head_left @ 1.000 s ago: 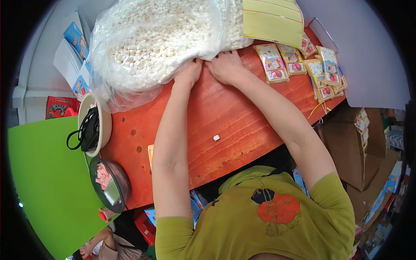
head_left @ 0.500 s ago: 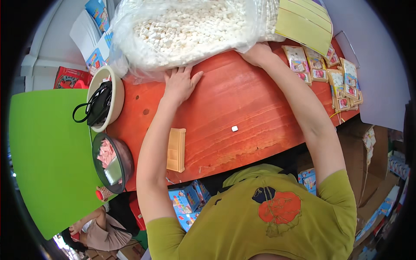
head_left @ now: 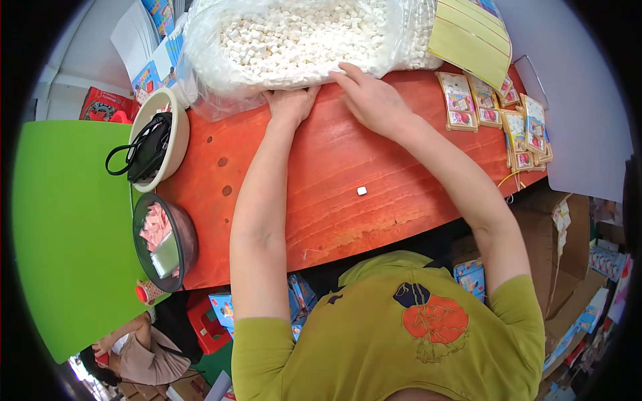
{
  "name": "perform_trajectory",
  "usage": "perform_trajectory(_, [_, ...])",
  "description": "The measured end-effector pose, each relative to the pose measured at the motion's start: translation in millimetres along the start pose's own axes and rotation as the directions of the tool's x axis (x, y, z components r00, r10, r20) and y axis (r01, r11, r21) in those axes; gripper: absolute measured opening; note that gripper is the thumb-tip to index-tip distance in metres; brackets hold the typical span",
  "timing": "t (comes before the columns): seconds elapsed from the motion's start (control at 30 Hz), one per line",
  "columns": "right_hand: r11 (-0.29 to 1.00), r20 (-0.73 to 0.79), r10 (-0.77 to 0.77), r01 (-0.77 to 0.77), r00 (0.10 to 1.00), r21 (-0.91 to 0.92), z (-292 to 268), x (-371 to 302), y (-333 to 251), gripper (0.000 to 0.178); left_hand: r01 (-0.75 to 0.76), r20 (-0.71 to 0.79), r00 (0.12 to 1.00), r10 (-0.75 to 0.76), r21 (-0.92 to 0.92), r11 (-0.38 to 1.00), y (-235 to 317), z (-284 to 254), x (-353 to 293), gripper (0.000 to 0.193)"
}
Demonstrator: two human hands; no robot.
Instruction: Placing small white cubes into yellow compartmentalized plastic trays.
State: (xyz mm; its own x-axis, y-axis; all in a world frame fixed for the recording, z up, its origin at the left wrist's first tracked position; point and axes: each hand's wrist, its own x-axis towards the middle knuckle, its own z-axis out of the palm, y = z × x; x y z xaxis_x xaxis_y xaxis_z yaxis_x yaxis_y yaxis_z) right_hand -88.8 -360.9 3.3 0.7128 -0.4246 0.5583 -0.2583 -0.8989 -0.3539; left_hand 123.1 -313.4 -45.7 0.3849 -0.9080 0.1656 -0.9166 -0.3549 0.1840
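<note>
A large clear plastic bag point(head_left: 221, 90) full of small white cubes point(head_left: 301, 43) lies open across the far side of the red table. My left hand point(head_left: 292, 103) is at the bag's near edge, its thumb pointing right and its other fingers mostly hidden under the plastic. To its right, my right hand point(head_left: 374, 100) is open, fingers stretched toward the bag's front edge; I cannot tell if the fingertips touch it. Nothing shows in its grasp. One white cube point(head_left: 362, 191) sits alone on the table nearer to me.
Flat wooden-framed packs point(head_left: 458, 100) are grouped at the far right beside a yellow sheet point(head_left: 471, 37). On the left stand a cream basin point(head_left: 182, 137) with a black strapped item point(head_left: 150, 150) and a dark bowl point(head_left: 190, 234) holding pink pieces. Another person point(head_left: 144, 341) sits lower left.
My right hand has come left from the bag's right end to its middle. My left hand has shifted right along the edge. The wooden tray beside my left forearm is now out of sight.
</note>
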Motion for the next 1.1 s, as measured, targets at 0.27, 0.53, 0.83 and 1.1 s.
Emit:
perform_trajectory(0.27, [0.994, -0.04, -0.05, 0.046, 0.998, -0.097, 41, -17, 19, 0.037, -0.299, 0.133, 0.952, 0.274, 0.235, 0.925, -16, -57, -73, 0.057])
perform_trajectory(0.53, [0.994, -0.045, -0.089, 0.086, 0.995, -0.062, 31, -21, 7, 0.039, -0.174, 0.092, 0.981, 0.17, 0.047, 0.984, -91, -51, -50, 0.049])
perform_trajectory(0.83, [0.992, 0.005, -0.088, 0.088, 0.996, -0.091, 30, -24, -2, 0.032, -0.13, 0.106, 0.988, 0.117, 0.135, 0.982, -121, -23, -7, 0.058])
perform_trajectory(1.1, [0.991, 0.104, 0.001, 0.013, 0.995, -0.135, 29, -32, -5, 0.034, -0.208, 0.07, 0.977, 0.2, 0.152, 0.966, -124, -30, -23, 0.039])
